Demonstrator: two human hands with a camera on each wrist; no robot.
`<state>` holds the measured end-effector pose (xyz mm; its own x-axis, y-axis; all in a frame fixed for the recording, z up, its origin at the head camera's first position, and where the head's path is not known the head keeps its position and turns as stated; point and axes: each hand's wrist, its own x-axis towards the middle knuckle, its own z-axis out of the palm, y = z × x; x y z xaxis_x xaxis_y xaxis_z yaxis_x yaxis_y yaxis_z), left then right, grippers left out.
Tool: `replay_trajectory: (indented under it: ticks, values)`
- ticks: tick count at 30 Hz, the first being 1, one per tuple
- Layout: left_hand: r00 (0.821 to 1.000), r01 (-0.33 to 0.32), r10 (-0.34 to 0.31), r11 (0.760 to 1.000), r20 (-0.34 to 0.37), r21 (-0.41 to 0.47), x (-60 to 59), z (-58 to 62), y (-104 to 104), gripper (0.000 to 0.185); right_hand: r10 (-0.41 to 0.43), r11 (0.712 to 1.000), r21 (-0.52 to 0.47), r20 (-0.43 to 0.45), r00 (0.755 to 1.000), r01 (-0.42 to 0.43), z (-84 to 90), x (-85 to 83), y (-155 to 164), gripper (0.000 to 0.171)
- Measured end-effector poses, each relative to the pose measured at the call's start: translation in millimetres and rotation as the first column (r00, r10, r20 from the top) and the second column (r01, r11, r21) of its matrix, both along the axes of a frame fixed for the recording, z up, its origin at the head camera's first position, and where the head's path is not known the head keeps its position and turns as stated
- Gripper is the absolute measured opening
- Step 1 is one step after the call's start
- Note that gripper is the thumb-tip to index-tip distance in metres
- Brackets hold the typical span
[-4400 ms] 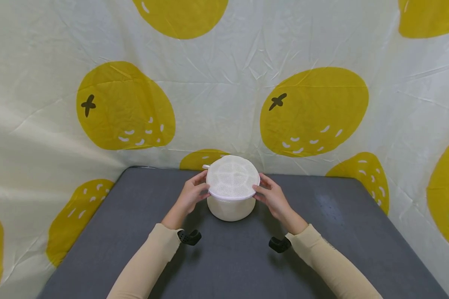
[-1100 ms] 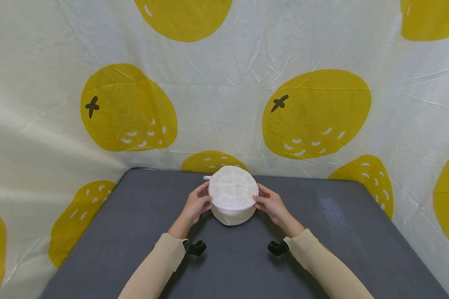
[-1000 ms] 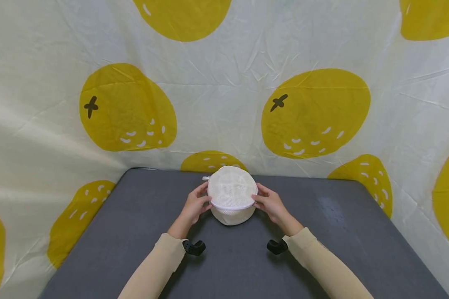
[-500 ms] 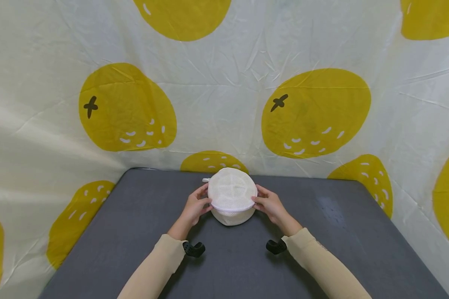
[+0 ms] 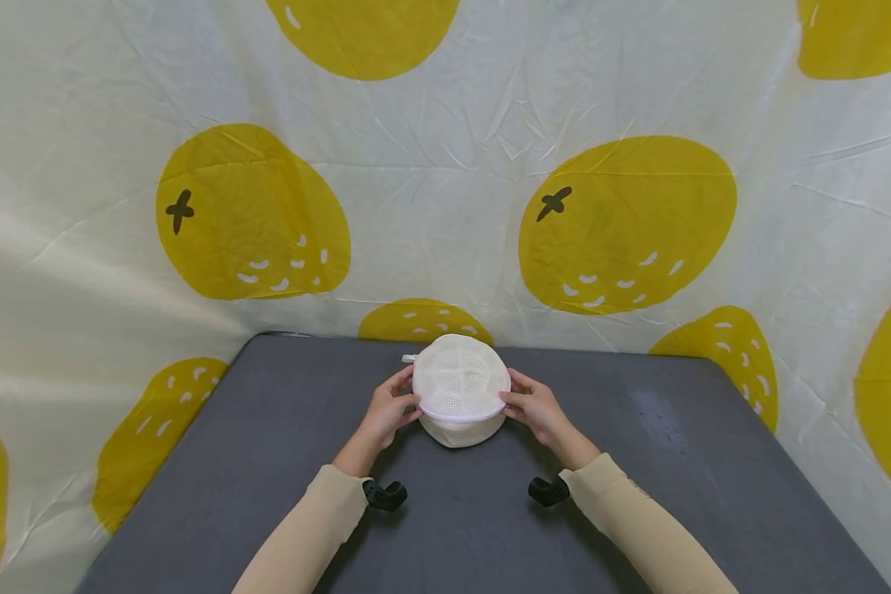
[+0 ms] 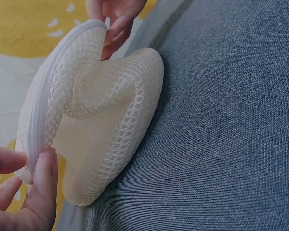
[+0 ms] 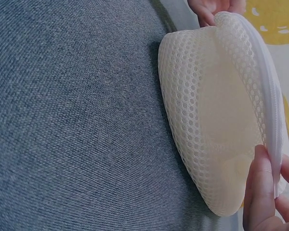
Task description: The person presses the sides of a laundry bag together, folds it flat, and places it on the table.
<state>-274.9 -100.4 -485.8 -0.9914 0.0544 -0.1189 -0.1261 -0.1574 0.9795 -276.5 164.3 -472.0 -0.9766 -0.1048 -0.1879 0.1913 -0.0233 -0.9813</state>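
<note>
A round white mesh pouch point(image 5: 460, 396) with a zipped rim sits on the grey table point(image 5: 267, 462) near its far edge. My left hand point(image 5: 388, 410) pinches the rim on the left side, thumb below and fingers above, as the left wrist view shows at the pouch point(image 6: 101, 120) and my left hand point(image 6: 24, 187). My right hand point(image 5: 532, 407) pinches the rim on the right side. In the right wrist view the pouch point(image 7: 216, 115) bulges downward onto the cloth surface, with my right hand point(image 7: 267, 192) at its edge. A small zip tab point(image 5: 408, 358) sticks out at the rim's far left.
A white curtain with large yellow fruit prints point(image 5: 624, 214) hangs close behind and beside the table. Black wrist camera mounts point(image 5: 386, 495) sit under both beige sleeves. Grey tabletop point(image 5: 676, 462) extends to the left, right and front of the pouch.
Since 4.4 s ago the pouch has been pressed down and is flatter, its body squashed against the table. Over the last second both hands hold nearly still.
</note>
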Motion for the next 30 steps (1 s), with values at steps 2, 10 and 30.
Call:
replay_trajectory:
  ticks: [2, 10, 30]
  values:
    - [1.0, 0.0, 0.0, 1.0, 0.003, -0.002, -0.2, -0.1, -0.1, 0.063, -0.001, 1.0, 0.001, 0.002, 1.0, 0.001, 0.2, 0.3, -0.1, 0.064]
    - [1.0, 0.001, -0.001, 1.0, 0.015, -0.014, -1.4, -1.5, 0.4, 0.062, -0.009, 1.0, 0.007, 0.019, 1.0, 0.009, -1.7, 0.2, 0.3, 0.064]
    - [0.999, 0.035, -0.033, 0.999, 0.039, -0.039, -1.2, -6.0, -3.7, 0.061, -0.014, 1.0, -0.001, 0.028, 1.0, 0.014, -7.3, 2.6, -1.8, 0.064]
